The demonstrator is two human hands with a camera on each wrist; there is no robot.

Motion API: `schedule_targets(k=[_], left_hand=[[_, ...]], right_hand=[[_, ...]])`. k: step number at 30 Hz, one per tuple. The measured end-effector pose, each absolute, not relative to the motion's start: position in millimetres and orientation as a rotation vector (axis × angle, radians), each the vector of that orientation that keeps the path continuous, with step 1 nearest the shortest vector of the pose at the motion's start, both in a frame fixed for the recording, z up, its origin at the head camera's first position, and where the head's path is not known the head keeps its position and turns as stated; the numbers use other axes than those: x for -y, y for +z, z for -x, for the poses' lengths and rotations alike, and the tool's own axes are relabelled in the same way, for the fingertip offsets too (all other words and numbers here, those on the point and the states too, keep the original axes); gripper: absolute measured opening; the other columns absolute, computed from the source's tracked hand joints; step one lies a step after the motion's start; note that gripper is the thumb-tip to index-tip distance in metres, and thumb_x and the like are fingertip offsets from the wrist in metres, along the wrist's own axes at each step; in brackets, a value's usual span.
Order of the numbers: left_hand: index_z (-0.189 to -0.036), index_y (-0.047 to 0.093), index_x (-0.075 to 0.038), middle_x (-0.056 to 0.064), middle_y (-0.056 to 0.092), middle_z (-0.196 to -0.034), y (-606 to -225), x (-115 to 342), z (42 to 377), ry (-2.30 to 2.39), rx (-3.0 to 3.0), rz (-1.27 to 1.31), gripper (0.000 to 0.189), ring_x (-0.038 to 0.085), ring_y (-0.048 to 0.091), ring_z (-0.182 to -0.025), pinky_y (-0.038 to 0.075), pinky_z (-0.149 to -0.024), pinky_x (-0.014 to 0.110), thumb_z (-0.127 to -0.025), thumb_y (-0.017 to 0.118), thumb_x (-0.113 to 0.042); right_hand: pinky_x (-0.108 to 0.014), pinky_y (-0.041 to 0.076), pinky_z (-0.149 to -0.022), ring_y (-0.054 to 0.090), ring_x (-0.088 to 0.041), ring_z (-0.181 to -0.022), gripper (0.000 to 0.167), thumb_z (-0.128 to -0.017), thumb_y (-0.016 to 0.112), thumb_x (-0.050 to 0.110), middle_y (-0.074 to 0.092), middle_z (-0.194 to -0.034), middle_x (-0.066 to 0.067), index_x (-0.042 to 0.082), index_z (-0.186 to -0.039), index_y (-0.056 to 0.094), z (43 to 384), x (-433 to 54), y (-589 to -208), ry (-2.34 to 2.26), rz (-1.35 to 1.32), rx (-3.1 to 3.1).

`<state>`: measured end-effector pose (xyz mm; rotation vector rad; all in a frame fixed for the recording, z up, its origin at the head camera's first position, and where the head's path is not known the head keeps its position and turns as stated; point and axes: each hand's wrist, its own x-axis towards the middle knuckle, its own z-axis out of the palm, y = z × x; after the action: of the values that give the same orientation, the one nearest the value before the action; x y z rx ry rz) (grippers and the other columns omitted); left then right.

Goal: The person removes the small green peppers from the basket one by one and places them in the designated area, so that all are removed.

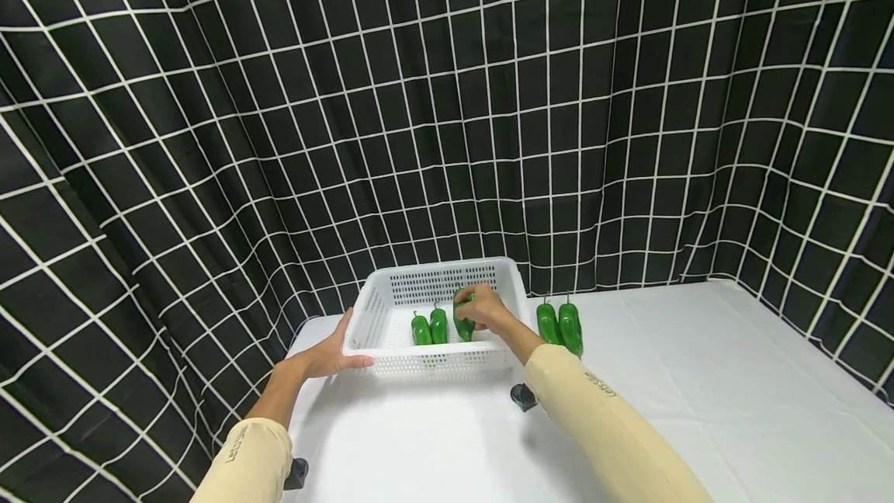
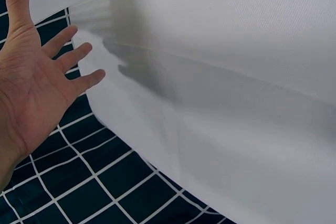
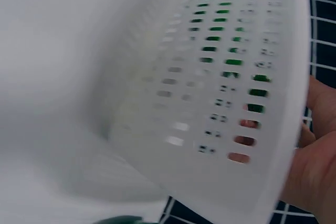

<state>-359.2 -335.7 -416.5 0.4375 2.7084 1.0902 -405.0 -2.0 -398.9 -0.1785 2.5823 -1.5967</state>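
Observation:
A white slotted plastic basket (image 1: 405, 363) stands on the table with two green peppers (image 1: 421, 330) (image 1: 438, 324) side by side inside. My right hand (image 1: 483, 307) reaches over the front rim and pinches a third green pepper (image 1: 461, 326), stem toward the back, in the basket's right half. The right wrist view has the slotted basket wall (image 3: 210, 103) in front of that hand (image 3: 315, 171), with green showing through the slots. At the basket's left front corner rests my left hand (image 1: 324, 355), thumb along the rim. Its fingers are spread and straight in the left wrist view (image 2: 42, 82).
Two more green peppers (image 1: 548, 322) (image 1: 570, 328) lie together on the white-covered table (image 1: 663, 379), just right of the basket. Behind and at the sides hangs a black curtain (image 1: 419, 138) with a white grid. Small black devices (image 1: 522, 397) sit by the wrists.

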Motion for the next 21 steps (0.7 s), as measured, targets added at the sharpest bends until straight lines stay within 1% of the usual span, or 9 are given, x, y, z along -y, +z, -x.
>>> schedule_targets(k=[2, 4, 6, 9, 10, 14, 17, 18, 21], left_hand=[[-0.165, -0.012, -0.007, 0.029, 0.033, -0.163, -417, 335, 359, 1.102, -2.707, -0.452, 0.133, 0.042, 0.048, -0.139, 0.031, -0.122, 0.061, -0.083, 0.087, -0.043], [-0.164, -0.014, -0.005, 0.032, 0.029, -0.165, -417, 335, 359, 1.088, -2.717, -0.465, 0.133, 0.046, 0.045, -0.142, 0.029, -0.123, 0.063, -0.085, 0.086, -0.042], [-0.163, -0.016, -0.003, 0.035, 0.023, -0.167, -418, 336, 360, 1.08, -2.725, -0.46, 0.134, 0.05, 0.04, -0.146, 0.025, -0.125, 0.065, -0.085, 0.085, -0.043], [-0.162, -0.02, -0.001, 0.037, 0.016, -0.168, -419, 338, 360, 1.072, -2.727, -0.431, 0.138, 0.054, 0.034, -0.15, 0.019, -0.126, 0.068, -0.084, 0.086, -0.045], [-0.162, -0.02, -0.001, 0.037, 0.016, -0.168, -420, 339, 361, 1.069, -2.727, -0.424, 0.139, 0.054, 0.034, -0.15, 0.019, -0.126, 0.069, -0.084, 0.086, -0.047], [-0.163, -0.023, -0.006, 0.033, 0.01, -0.172, -424, 343, 362, 1.087, -2.703, -0.391, 0.141, 0.053, 0.027, -0.155, 0.014, -0.128, 0.067, -0.083, 0.086, -0.046], [-0.163, -0.024, -0.006, 0.032, 0.006, -0.172, -425, 343, 361, 1.08, -2.697, -0.389, 0.141, 0.053, 0.025, -0.156, 0.013, -0.128, 0.067, -0.084, 0.086, -0.044], [-0.162, -0.024, -0.005, 0.033, 0.008, -0.172, -424, 343, 361, 1.082, -2.697, -0.393, 0.14, 0.053, 0.026, -0.155, 0.013, -0.128, 0.067, -0.084, 0.086, -0.043], [-0.162, -0.023, -0.002, 0.036, 0.012, -0.17, -421, 340, 358, 1.088, -2.7, -0.4, 0.138, 0.053, 0.03, -0.153, 0.017, -0.127, 0.067, -0.085, 0.086, -0.04]], right_hand=[[-0.043, 0.063, -0.078, 0.054, -0.009, -0.062, 0.037, -0.083, 0.071, 0.0, 0.069, -0.126, -0.022, 0.002, -0.12, 0.071, 404, 0, -394, -1.612, 0.216, -2.58], [-0.046, 0.063, -0.083, 0.061, -0.012, -0.072, 0.038, -0.084, 0.07, 0.002, 0.066, -0.129, -0.022, 0.003, -0.121, 0.071, 404, -3, -389, -1.62, 0.255, -2.579], [-0.049, 0.063, -0.087, 0.064, -0.015, -0.079, 0.039, -0.084, 0.07, 0.003, 0.066, -0.13, -0.023, 0.003, -0.123, 0.071, 403, -6, -384, -1.619, 0.282, -2.571], [-0.048, 0.063, -0.087, 0.064, -0.016, -0.083, 0.04, -0.085, 0.07, 0.004, 0.064, -0.132, -0.023, 0.005, -0.125, 0.071, 401, -12, -377, -1.61, 0.307, -2.56], [-0.047, 0.063, -0.087, 0.063, -0.016, -0.083, 0.04, -0.085, 0.07, 0.005, 0.063, -0.134, -0.022, 0.006, -0.125, 0.071, 400, -14, -375, -1.608, 0.31, -2.555], [-0.047, 0.063, -0.088, 0.061, -0.015, -0.086, 0.04, -0.086, 0.069, 0.005, 0.06, -0.142, -0.021, 0.007, -0.126, 0.07, 395, -23, -370, -1.619, 0.309, -2.536], [-0.049, 0.062, -0.092, 0.062, -0.016, -0.091, 0.042, -0.086, 0.067, 0.005, 0.058, -0.145, -0.021, 0.007, -0.128, 0.069, 394, -32, -367, -1.63, 0.305, -2.521], [-0.05, 0.061, -0.094, 0.062, -0.016, -0.092, 0.042, -0.087, 0.066, 0.005, 0.058, -0.145, -0.021, 0.006, -0.128, 0.069, 393, -35, -366, -1.638, 0.304, -2.514], [-0.051, 0.059, -0.098, 0.062, -0.017, -0.092, 0.042, -0.088, 0.065, 0.006, 0.05, -0.154, -0.021, 0.006, -0.13, 0.067, 393, -46, -365, -1.638, 0.296, -2.513]])
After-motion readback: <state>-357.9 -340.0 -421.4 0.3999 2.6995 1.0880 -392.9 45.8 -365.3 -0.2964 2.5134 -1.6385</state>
